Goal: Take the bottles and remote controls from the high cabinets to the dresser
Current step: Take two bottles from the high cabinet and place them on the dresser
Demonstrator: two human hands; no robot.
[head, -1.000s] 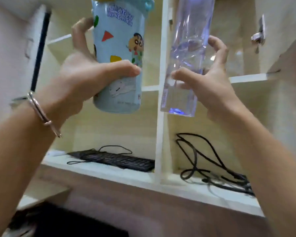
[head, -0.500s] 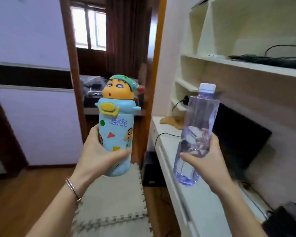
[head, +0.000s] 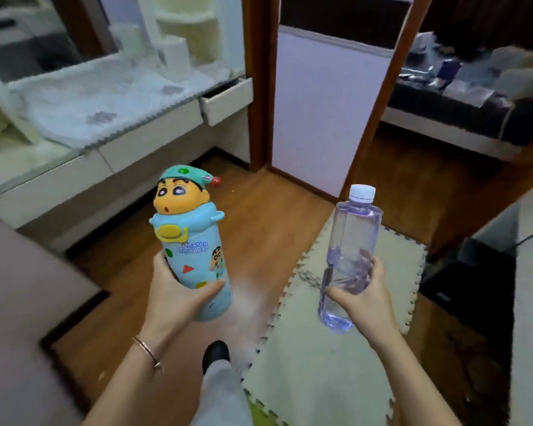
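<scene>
Above a wooden floor (head: 259, 229) in the head view, the left hand (head: 179, 298) wraps the lower half of a blue cartoon bottle (head: 194, 256), upright with a slight tilt, its yellow character-head lid on top. Beside it, well apart, the right hand (head: 362, 298) grips a clear plastic bottle (head: 350, 259) around its lower body, white cap up. Under that bottle lies a pale foam mat (head: 336, 358). At upper left stands the white dresser (head: 148, 130), cloth-covered, with one drawer (head: 226, 101) pulled open.
</scene>
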